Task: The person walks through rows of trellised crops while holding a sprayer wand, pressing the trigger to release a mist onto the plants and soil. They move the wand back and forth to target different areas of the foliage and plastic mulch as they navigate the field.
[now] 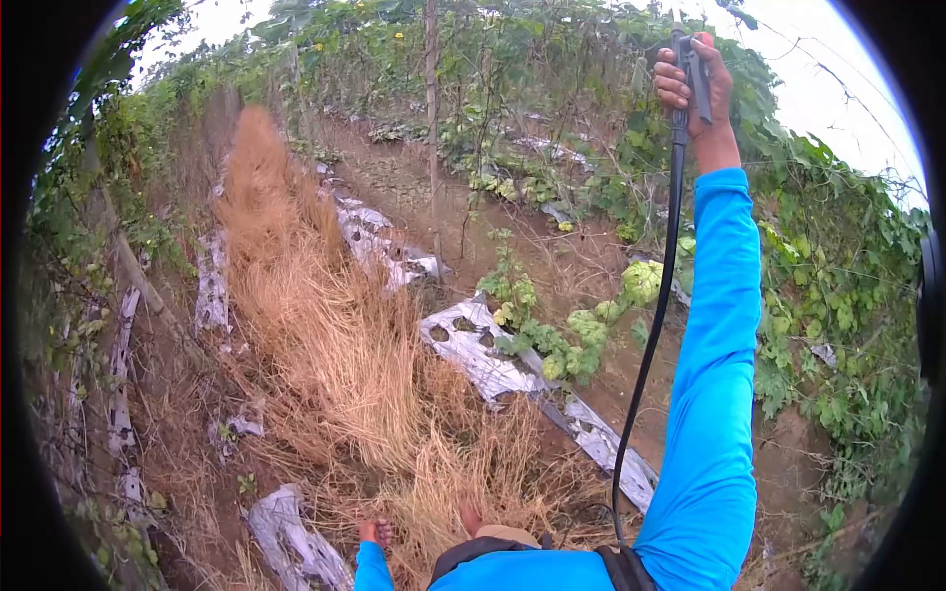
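Note:
My right hand (pixel 702 87) is raised high at the upper right, its fingers wrapped around the black trigger handle of a spray wand (pixel 680 44). The wand points up and its tip runs out of the top of the view. From the handle a black hose (pixel 666 266) hangs down along my blue sleeve to my body. Low in the view, my left hand (pixel 376 532) hangs beside me with its fingers curled in, and nothing shows in it. Dry straw-coloured grass (pixel 345 384) lies close in front of that hand.
Torn silver plastic mulch (pixel 483 345) with holes lies along the rows. Leafy vines (pixel 828 266) climb on both sides, with a thin wooden post (pixel 433 128) ahead. A leaning pole (pixel 138 271) stands at left. A bare foot (pixel 470 517) shows in the grass.

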### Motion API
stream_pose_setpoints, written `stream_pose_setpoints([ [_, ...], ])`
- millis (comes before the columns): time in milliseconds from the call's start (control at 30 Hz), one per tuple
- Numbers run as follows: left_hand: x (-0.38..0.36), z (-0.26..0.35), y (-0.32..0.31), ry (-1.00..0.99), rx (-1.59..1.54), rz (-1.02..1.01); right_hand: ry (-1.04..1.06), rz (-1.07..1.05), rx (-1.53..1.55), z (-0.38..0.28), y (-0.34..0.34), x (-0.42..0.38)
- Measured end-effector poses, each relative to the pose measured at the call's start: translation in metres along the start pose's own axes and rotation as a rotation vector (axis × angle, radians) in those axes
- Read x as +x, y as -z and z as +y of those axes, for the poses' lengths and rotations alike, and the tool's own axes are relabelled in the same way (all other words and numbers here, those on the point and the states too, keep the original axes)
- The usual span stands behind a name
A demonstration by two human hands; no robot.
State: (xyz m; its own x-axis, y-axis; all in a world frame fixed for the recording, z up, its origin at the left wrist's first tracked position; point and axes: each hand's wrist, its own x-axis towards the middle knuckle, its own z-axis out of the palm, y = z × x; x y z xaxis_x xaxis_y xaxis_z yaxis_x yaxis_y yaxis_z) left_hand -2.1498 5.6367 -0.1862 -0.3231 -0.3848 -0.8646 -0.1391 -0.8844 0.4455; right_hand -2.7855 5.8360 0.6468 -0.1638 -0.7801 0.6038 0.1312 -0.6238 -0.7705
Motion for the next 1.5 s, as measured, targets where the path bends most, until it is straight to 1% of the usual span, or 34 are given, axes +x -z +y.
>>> stream_pose_setpoints([
  [67, -0.010, -0.035, 0.012, 0.023, -0.049, 0.005, -0.016, -0.004, -0.032, -0.024, -0.005, -0.015],
  [100, -0.006, -0.059, 0.032, 0.052, -0.132, -0.075, -0.023, -0.004, -0.034, -0.038, -0.007, -0.021],
  [133, -0.019, -0.074, 0.036, 0.060, -0.130, -0.071, -0.027, 0.026, -0.070, -0.051, -0.007, -0.029],
  [167, -0.035, -0.089, 0.035, 0.097, -0.123, -0.002, -0.027, 0.054, -0.108, -0.066, -0.009, -0.038],
  [200, -0.045, -0.103, 0.039, 0.133, -0.117, 0.068, -0.022, 0.126, -0.141, -0.079, -0.015, -0.047],
  [233, -0.058, -0.115, 0.047, 0.156, -0.163, -0.035, 0.006, 0.232, -0.215, -0.092, -0.022, -0.054],
  [267, -0.062, -0.127, 0.056, 0.162, -0.168, -0.030, 0.030, 0.336, -0.287, -0.102, -0.028, -0.059],
  [333, -0.067, -0.158, 0.062, 0.152, -0.226, 0.008, -0.016, 0.383, -0.295, -0.125, -0.028, -0.071],
  [367, -0.080, -0.166, 0.049, 0.102, -0.074, 0.186, 0.034, 0.455, -0.334, -0.131, -0.035, -0.079],
  [400, -0.091, -0.173, 0.039, 0.107, -0.077, 0.191, 0.025, 0.409, -0.349, -0.148, -0.021, -0.085],
  [467, -0.120, -0.187, 0.018, -0.003, -0.029, 0.339, -0.004, 0.438, -0.298, -0.171, -0.016, -0.109],
  [500, -0.122, -0.196, 0.016, -0.008, -0.070, 0.264, -0.001, 0.408, -0.273, -0.181, -0.009, -0.122],
  [533, -0.121, -0.205, 0.011, -0.003, -0.073, 0.265, -0.007, 0.406, -0.273, -0.192, -0.001, -0.136],
  [600, -0.117, -0.236, 0.006, -0.098, -0.144, 0.184, 0.040, 0.458, -0.359, -0.210, -0.001, -0.172],
  [633, -0.115, -0.250, 0.003, -0.091, -0.147, 0.186, 0.033, 0.456, -0.360, -0.219, 0.001, -0.191],
  [700, -0.116, -0.277, -0.016, -0.097, -0.161, 0.243, 0.092, 0.425, -0.458, -0.233, -0.002, -0.230],
  [733, -0.119, -0.299, -0.027, -0.085, -0.159, 0.245, 0.118, 0.411, -0.507, -0.238, 0.000, -0.250],
  [767, -0.121, -0.317, -0.032, -0.099, -0.149, 0.203, 0.090, 0.361, -0.461, -0.245, 0.006, -0.274],
  [800, -0.124, -0.330, -0.034, -0.119, -0.135, 0.160, 0.089, 0.370, -0.459, -0.253, 0.014, -0.294],
  [833, -0.126, -0.344, -0.041, -0.071, -0.161, 0.139, 0.077, 0.387, -0.469, -0.259, 0.021, -0.312],
  [867, -0.141, -0.364, -0.047, -0.062, -0.155, 0.146, 0.056, 0.406, -0.477, -0.264, 0.027, -0.329],
  [933, -0.165, -0.396, -0.068, -0.082, -0.267, 0.110, 0.041, 0.418, -0.485, -0.281, 0.030, -0.351],
  [967, -0.172, -0.406, -0.072, -0.045, -0.175, 0.157, 0.044, 0.427, -0.478, -0.288, 0.030, -0.359],
  [1067, -0.198, -0.440, -0.077, -0.056, -0.159, 0.218, 0.060, 0.465, -0.453, -0.306, 0.028, -0.391],
  [1133, -0.211, -0.458, -0.073, -0.062, -0.152, 0.212, 0.068, 0.495, -0.442, -0.317, 0.022, -0.416],
  [1167, -0.216, -0.469, -0.066, -0.054, -0.164, 0.196, 0.085, 0.597, -0.486, -0.315, -0.002, -0.426],
  [1200, -0.220, -0.477, -0.061, -0.046, -0.177, 0.176, 0.087, 0.598, -0.485, -0.322, -0.007, -0.439],
  [1267, -0.228, -0.490, -0.056, -0.047, -0.136, 0.172, -0.120, 0.260, -0.122, -0.338, -0.012, -0.467],
  [1300, -0.234, -0.498, -0.052, -0.041, -0.095, 0.170, -0.187, 0.154, -0.048, -0.346, -0.014, -0.480],
  [1333, -0.239, -0.508, -0.049, -0.040, -0.093, 0.169, -0.186, 0.156, -0.049, -0.354, -0.019, -0.493],
  [1400, -0.249, -0.529, -0.042, -0.112, -0.122, 0.222, -0.295, 0.083, 0.059, -0.363, -0.043, -0.521],
  [1433, -0.253, -0.535, -0.037, -0.111, -0.104, 0.172, -0.307, 0.075, 0.114, -0.366, -0.058, -0.534],
  [1500, -0.259, -0.560, -0.023, -0.095, -0.118, 0.151, -0.340, 0.077, 0.134, -0.369, -0.085, -0.552],
])
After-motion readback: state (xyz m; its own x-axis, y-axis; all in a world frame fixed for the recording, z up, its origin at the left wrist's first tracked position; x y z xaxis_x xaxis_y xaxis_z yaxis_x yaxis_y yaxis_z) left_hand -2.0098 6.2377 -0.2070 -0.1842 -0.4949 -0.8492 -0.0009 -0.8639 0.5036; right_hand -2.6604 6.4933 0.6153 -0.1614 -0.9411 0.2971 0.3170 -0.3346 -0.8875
